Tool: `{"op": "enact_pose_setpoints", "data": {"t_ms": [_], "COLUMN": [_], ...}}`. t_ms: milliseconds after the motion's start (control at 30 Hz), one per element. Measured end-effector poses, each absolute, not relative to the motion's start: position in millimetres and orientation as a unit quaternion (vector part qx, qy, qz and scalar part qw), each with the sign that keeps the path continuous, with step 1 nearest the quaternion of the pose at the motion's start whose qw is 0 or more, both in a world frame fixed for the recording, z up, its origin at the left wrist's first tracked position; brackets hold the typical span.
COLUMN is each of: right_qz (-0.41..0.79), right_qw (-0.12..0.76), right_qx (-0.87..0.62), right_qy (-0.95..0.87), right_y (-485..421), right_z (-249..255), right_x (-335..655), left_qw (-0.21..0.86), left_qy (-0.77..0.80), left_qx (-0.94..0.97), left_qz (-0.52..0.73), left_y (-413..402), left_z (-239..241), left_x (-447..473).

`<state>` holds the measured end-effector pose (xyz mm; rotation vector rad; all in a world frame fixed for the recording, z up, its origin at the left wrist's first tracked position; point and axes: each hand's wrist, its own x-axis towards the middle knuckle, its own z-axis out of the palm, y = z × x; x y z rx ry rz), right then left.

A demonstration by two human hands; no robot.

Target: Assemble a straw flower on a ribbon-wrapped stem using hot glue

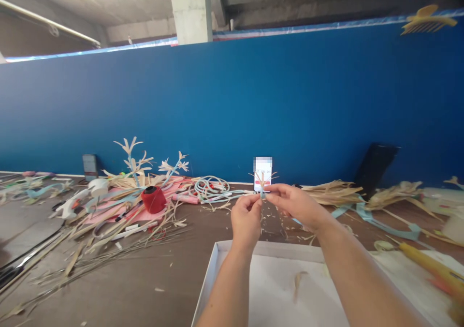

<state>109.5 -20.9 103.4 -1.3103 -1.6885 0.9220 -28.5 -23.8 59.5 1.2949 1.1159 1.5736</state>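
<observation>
Both my hands meet over the far edge of a white shallow box (263, 246). Between them stands a small straw flower (262, 181) with thin pale petals spread out and light blue wrapped below. My left hand (247, 220) is closed, its fingertips pinching the blue stem from the left. From the right, the thumb and forefinger of my right hand (295, 202) close on the same piece just under the petals. A lit phone (267, 176) stands upright behind the flower and is partly covered by it. The fingertips hide the lower stem.
Finished-looking straw flowers (134, 165) stand at the left by a red spool (153, 200), a white glue gun (74, 203) and scissors (16, 269). A coiled cable (212, 189) lies behind. Straw bundles (329, 192), blue ribbon (384, 223) and a yellow tool (431, 266) lie right.
</observation>
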Motion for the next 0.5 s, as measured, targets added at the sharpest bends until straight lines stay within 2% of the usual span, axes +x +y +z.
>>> {"op": "enact_pose_setpoints", "data": {"t_ms": [100, 167, 367, 500], "right_qz": [0.278, 0.264, 0.283, 0.387], "right_qw": [0.377, 0.364, 0.309, 0.306], "right_qx": [-0.543, -0.544, -0.529, -0.456], "right_qy": [-0.696, -0.708, -0.737, -0.74], "right_y": [-16.6, -15.0, -18.3, -22.3], "right_z": [103.3, 102.7, 103.1, 105.9], "right_x": [111.7, 113.1, 120.2, 124.8], "left_qw": [0.397, 0.401, 0.41, 0.459], "left_qy": [0.438, 0.436, 0.429, 0.389], "left_qx": [0.514, 0.512, 0.535, 0.556], "left_qz": [0.622, 0.622, 0.602, 0.573], "left_y": [-25.0, -25.2, -23.6, -24.5], "left_z": [60.5, 60.5, 58.7, 60.2], "left_x": [-28.8, -28.8, -30.8, -34.5]}}
